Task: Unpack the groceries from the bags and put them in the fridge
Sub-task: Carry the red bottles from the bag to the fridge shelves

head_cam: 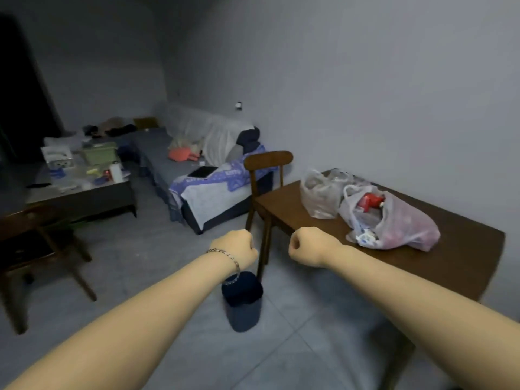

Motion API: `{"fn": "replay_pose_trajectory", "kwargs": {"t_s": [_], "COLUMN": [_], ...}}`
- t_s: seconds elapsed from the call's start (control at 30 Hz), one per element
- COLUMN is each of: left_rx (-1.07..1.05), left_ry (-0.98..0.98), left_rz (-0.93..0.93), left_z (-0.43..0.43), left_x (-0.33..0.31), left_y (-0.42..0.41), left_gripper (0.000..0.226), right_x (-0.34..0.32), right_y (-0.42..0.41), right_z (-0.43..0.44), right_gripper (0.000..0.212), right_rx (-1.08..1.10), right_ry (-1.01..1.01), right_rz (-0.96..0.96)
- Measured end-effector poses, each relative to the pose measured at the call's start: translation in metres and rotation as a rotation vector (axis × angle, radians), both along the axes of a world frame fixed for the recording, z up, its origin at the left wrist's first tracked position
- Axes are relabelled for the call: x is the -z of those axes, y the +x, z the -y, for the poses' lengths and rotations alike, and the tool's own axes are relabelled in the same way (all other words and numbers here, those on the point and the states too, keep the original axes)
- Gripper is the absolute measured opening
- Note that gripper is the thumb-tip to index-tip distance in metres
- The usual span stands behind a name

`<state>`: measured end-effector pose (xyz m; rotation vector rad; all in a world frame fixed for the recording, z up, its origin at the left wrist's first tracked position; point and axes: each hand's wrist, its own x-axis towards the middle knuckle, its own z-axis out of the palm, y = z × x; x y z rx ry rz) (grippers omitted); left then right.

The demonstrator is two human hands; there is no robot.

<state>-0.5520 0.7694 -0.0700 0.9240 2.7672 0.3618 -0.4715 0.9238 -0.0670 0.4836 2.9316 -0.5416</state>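
Two thin translucent plastic grocery bags sit touching on the dark brown wooden table (422, 266): a greyish bag (319, 194) behind, and a whitish-pink bag (399, 223) slumped in front, red packaging showing at its mouth, the rest of its contents blurred. Both the left hand (239, 249) and right hand (309, 246) are curled into empty fists over the floor, short of the table. No fridge appears.

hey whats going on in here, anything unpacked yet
Nothing is being handled yet. A person holds both arms out in front, the left hand and right hand closed into fists and empty, above the tiled floor. Two plastic grocery bags sit untouched on the brown wooden table to the right: a clear bag farther back and a pinkish bag with a red item showing inside. No fridge is in view.
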Motion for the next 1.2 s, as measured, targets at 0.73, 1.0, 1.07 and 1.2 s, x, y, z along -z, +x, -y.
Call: {"fn": "replay_pose_trajectory", "kwargs": {"t_s": [0.73,1.0,1.07,1.2], "left_rx": [0.644,0.551,0.545,0.571], "left_ry": [-0.218,-0.343,-0.317,-0.216], "left_rz": [0.105,0.204,0.210,0.213], "left_z": [-0.481,-0.595,-0.617,-0.639], "left_x": [0.121,0.182,0.195,0.216], "left_y": [-0.153,-0.181,-0.189,-0.199], "left_gripper": [0.026,0.024,0.023,0.023], "right_x": [0.145,0.217,0.236,0.269], "right_y": [-0.059,-0.113,-0.138,-0.162], "right_z": [-0.421,-0.535,-0.555,-0.576], "right_gripper": [0.018,0.044,0.055,0.050], "right_rx": [0.928,0.493,0.272,-0.068], "right_ry": [-0.110,0.151,0.274,0.448], "right_rz": [0.016,0.201,0.310,0.490]}}
